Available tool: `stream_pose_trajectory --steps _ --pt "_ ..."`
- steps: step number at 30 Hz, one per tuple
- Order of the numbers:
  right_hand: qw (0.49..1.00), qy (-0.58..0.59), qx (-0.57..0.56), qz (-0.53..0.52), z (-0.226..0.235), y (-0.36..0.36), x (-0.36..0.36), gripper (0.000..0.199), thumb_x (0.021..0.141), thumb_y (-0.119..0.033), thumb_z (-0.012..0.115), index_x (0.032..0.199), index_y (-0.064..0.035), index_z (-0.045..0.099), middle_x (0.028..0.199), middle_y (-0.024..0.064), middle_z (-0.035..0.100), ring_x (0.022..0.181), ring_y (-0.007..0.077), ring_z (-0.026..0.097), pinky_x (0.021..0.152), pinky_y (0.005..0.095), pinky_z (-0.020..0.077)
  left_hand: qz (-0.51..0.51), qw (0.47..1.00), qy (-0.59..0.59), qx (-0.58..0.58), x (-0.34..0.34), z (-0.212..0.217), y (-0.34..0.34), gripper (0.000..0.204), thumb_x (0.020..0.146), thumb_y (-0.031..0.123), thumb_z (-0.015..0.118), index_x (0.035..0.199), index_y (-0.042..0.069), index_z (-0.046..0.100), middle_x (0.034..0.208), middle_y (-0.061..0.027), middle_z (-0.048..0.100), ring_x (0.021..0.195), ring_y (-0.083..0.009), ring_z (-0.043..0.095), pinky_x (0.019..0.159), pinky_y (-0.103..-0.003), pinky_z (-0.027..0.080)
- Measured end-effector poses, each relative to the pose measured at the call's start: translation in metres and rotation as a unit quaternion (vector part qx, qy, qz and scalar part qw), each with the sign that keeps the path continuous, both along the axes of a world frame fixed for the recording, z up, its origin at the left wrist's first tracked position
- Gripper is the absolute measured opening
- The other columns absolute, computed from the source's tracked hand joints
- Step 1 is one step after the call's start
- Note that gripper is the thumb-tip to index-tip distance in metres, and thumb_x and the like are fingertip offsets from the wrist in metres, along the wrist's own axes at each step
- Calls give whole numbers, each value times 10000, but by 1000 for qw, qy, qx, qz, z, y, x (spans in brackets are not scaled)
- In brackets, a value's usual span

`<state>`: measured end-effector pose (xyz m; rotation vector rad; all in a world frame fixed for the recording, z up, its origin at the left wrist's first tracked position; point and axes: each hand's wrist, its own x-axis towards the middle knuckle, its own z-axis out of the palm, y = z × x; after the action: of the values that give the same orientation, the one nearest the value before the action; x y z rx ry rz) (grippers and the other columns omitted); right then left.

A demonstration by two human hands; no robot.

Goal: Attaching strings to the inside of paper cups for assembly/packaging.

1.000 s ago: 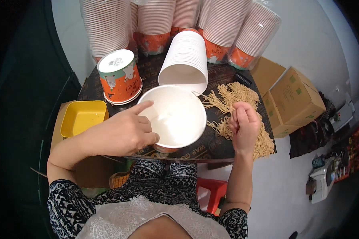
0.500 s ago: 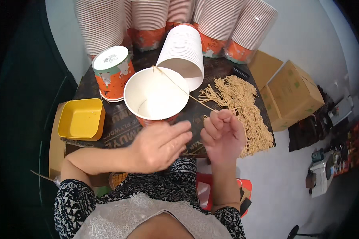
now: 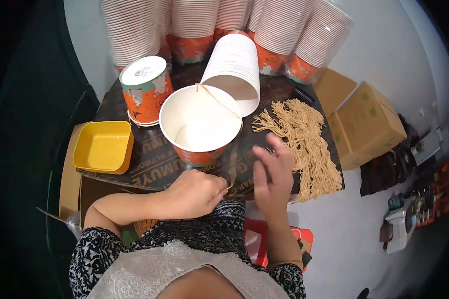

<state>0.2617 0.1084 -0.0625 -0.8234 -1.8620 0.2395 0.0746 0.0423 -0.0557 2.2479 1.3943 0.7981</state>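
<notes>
Pale walls [image 3: 379,45] stand behind a dark table [image 3: 147,157].

Yellow container [image 3: 102,144] sits left of the left fingers [image 3: 217,185], well apart and farther forward. Small black object [image 3: 304,95], identity unclear, lies beyond and right of the right fingers [image 3: 283,152]. Open-flapped cardboard carton [image 3: 371,124]: well right of the right fingers. Red plastic stool [image 3: 259,226]: below them. Dark green panel [image 3: 30,149]: far left of the left fingers.
</notes>
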Motion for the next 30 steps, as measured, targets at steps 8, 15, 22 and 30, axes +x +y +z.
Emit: stream_pose_trajectory --steps 8,15,22,30 --pt "949 -21 -208 235 -12 -20 -8 207 881 -37 665 1082 11 658 957 174 695 854 310 696 763 350 547 -14 995 94 -4 -13 27 -3 152 840 108 620 730 4 627 720 -182 658 683 -381 661 624 -473 530" --pt "960 -46 -161 223 -5 -20 -17 80 838 -9 694 917 -3 679 784 103 657 661 211 620 608 313 493 3 999 47 23 -29 36 -8 174 860 130 628 734 10 625 709 -172 653 678 -375 660 605 -464 529" --pt "989 22 -123 85 -14 -28 -38 101 762 10 718 774 -44 634 683 94 598 546 253 594 506 339 467 76 992 -62 81 -48 41 -17 103 838 79 688 794 -13 668 691 -175 646 628 -348 650 557 -399 516" --pt "994 2 -64 83 -20 -25 -57 171 801 48 691 714 -23 562 557 24 531 477 48 477 453 237 400 111 984 -125 59 -61 37 -23 74 872 28 648 847 -36 673 652 -106 640 556 -178 634 514 -290 486"
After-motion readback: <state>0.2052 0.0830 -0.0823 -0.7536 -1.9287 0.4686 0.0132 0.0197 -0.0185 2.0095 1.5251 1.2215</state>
